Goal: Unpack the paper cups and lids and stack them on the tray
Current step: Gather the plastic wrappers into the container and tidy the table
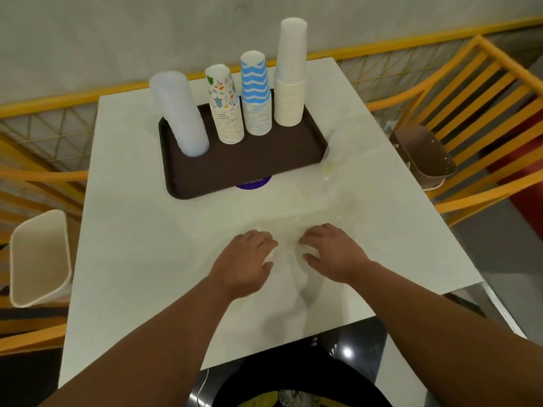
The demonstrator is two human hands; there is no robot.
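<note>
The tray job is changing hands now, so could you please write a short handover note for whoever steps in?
Left hand and right hand: both grip the clear wrap on the table, near edge.
Tray holds four upright stacks: lids, patterned cups, blue cups, white cups.
Done: unpacking and stacking, as far as visible.
Left: clear the wrap away.

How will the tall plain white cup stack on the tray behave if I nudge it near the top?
The plain white cup stack is probably top-heavy: tallest on the brown tray, narrow footed. It looks light, so it would likely tip rather than slide, possibly toward the blue zigzag stack beside it.
</note>
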